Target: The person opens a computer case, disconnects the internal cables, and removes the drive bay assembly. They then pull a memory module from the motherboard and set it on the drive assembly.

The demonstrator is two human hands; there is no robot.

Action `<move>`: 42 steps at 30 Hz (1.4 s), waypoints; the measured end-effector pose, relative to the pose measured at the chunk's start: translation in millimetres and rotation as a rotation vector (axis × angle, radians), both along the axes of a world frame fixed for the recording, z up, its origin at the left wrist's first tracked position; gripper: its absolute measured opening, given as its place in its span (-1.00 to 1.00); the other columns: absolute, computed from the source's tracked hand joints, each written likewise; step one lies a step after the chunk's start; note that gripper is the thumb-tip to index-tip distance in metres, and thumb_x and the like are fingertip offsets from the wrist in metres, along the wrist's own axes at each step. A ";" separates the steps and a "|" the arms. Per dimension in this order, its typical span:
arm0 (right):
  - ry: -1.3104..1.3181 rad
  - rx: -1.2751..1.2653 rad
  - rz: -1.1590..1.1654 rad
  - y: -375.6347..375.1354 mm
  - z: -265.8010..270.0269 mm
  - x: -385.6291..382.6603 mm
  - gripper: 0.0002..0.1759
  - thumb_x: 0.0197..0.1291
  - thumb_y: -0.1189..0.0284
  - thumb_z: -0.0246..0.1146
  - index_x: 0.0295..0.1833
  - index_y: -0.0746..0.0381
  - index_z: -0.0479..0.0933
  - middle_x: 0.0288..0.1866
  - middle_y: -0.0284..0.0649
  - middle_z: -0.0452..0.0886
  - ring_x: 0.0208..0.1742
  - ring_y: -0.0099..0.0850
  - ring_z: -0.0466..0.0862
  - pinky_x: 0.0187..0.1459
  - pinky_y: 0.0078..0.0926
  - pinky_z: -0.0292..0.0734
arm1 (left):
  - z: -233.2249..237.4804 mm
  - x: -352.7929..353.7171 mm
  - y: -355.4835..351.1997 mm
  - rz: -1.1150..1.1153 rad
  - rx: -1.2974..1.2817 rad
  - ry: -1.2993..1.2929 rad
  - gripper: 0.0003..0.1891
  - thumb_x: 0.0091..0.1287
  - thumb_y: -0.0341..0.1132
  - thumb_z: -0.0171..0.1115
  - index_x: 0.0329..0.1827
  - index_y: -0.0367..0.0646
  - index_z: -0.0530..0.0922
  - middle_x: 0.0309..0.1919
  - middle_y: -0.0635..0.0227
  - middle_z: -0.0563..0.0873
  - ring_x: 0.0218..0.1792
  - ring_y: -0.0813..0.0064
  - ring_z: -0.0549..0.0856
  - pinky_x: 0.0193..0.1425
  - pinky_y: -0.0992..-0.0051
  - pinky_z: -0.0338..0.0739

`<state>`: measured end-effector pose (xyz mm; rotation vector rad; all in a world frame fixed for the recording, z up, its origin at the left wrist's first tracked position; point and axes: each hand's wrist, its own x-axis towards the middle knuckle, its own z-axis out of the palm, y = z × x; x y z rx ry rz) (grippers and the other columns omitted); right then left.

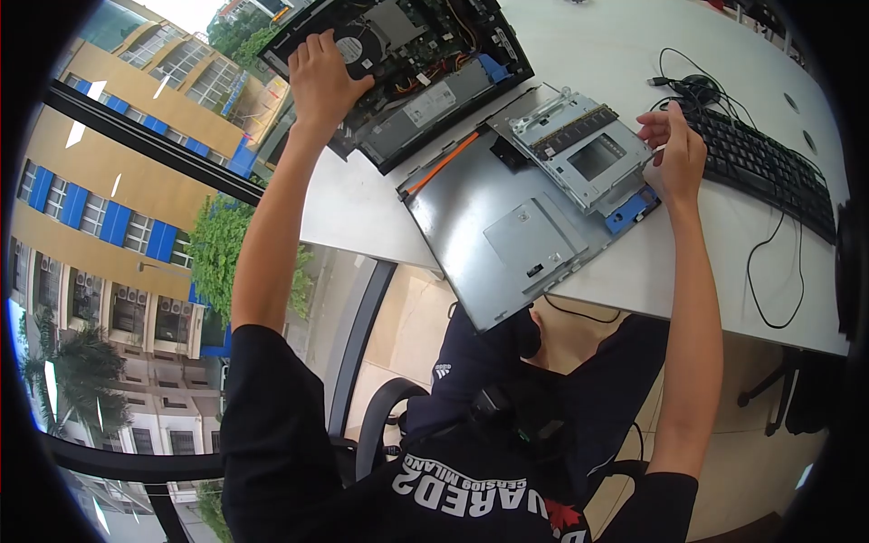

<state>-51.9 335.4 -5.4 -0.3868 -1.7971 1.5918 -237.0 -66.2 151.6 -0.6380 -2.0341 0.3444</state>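
An opened desktop computer case (471, 113) lies on the table, its circuit board, wires and a round fan (360, 52) exposed. My left hand (324, 83) rests over the fan's near side, fingers spread and thumb apart. Beside the case is a flat silver metal cover panel (471, 235). On that panel sits a metal drive bracket (588, 154) with a rectangular opening and a blue latch (631, 210). My right hand (677, 154) is at the bracket's right edge, fingers apart and slightly curled; whether it touches the bracket is hard to tell.
A black keyboard (760, 167) lies to the right, with a coiled black cable (701, 90) behind it. An orange strip (444, 163) lies along the panel. The white table (588, 54) has its front edge near my legs. A window (163, 181) is on the left.
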 end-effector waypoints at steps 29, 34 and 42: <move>0.003 0.000 0.006 3.6 -0.2 0.2 -0.38 0.56 0.04 0.03 -0.25 0.28 0.81 -0.46 -0.33 0.72 -0.39 -0.57 0.58 -0.40 -0.56 0.37 | -2.5 2.2 6.7 0.042 0.003 0.005 -0.09 -0.07 0.03 0.72 0.27 -0.32 0.50 0.10 0.10 0.61 0.20 0.05 0.59 0.37 0.14 0.44; 0.013 -0.006 0.018 0.7 -1.0 -0.5 -0.38 0.56 0.04 0.04 -0.24 0.28 0.82 -0.45 -0.32 0.73 -0.38 -0.57 0.58 -0.41 -0.56 0.37 | -4.5 11.9 7.0 0.050 0.001 0.004 -0.07 -0.06 -0.01 0.72 0.34 -0.30 0.47 0.13 0.10 0.59 0.21 0.04 0.57 0.38 0.14 0.42; -0.008 -0.008 0.021 0.0 1.0 0.2 -0.39 0.56 0.04 0.05 -0.25 0.28 0.82 -0.45 -0.32 0.72 -0.38 -0.57 0.59 -0.42 -0.57 0.36 | -13.2 37.5 17.2 0.013 0.001 0.057 -0.08 -0.07 -0.06 0.73 0.34 -0.28 0.46 0.07 0.13 0.55 0.17 0.07 0.55 0.38 0.15 0.37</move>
